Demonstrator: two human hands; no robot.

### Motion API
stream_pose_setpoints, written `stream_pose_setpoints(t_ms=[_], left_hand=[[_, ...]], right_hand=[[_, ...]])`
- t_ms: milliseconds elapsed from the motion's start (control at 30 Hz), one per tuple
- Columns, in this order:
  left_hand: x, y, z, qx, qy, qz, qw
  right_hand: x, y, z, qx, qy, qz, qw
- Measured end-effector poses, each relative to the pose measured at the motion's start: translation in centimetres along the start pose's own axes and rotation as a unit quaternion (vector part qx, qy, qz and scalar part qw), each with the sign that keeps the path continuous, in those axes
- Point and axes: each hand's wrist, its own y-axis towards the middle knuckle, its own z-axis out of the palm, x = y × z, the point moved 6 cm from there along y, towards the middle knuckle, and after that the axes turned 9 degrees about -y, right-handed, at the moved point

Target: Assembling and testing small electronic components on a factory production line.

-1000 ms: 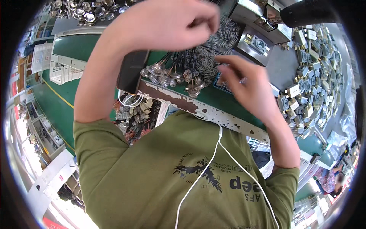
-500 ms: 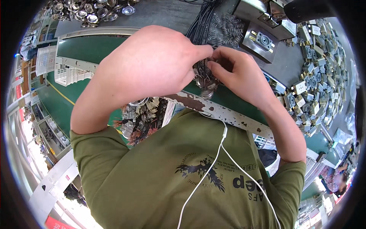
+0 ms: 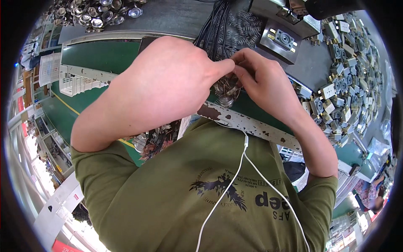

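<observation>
My left hand (image 3: 176,77) and my right hand (image 3: 264,77) meet fingertip to fingertip over the near edge of the bench. Both are closed in a pinch, and the fingers hide what is between them. Just below the fingertips hangs or lies a cluster of shiny metal cups (image 3: 226,99) with thin wire-like parts. Behind the hands a bundle of black wires (image 3: 216,27) runs away over the bench, beside a heap of small coil springs (image 3: 247,31).
A metal block (image 3: 273,48) carries a grey socket-like part (image 3: 284,39). Many similar parts (image 3: 346,84) pile up at the right. Metal cups (image 3: 96,14) are heaped at the far left. A chipped white rail (image 3: 247,124) runs before my body; a white basket (image 3: 77,84) stands left.
Both hands stay together in a pinch. My left hand and forearm have shifted slightly down, and the view has moved a little.
</observation>
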Motion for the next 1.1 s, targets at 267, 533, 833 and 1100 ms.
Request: stream_pose_setpoints(t_ms=[267, 533, 833, 1100], left_hand=[[-0.8, 0.5, 1.1, 0.026, 0.042, -0.008, 0.999], [0.2, 1.5, 1.1, 0.106, -0.035, -0.022, 0.993], [1.6, 0.3, 0.0, 0.026, -0.059, 0.002, 0.998], [2.4, 0.4, 0.4, -0.01, -0.066, 0.018, 0.998]], right_hand=[[1.0, -0.2, -0.3, -0.017, -0.044, -0.027, 0.999], [1.0, -0.2, -0.4, -0.028, -0.033, -0.023, 0.999], [0.2, -0.8, -3.8, -0.017, 0.062, 0.02, 0.998], [-0.6, -2.1, -4.3, 0.04, 0.292, 0.105, 0.95]])
